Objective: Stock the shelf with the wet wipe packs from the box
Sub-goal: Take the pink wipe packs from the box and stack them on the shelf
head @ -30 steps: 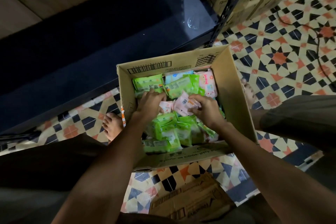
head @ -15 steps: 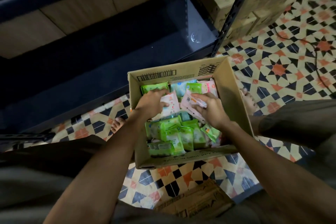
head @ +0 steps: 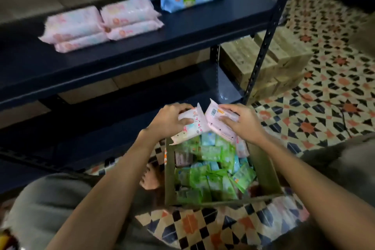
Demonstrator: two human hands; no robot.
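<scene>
Dim tiled floor, box below: left hand and right hand each grip a pink pack, clear of the shelf; slick film could slip mid-carry.

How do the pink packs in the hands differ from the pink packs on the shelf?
The held pink packs are small, tilted above the box, one each in the left hand and right hand. The shelf pink packs are larger, lying flat, stacked in pairs. Both are pink wet wipes.
</scene>
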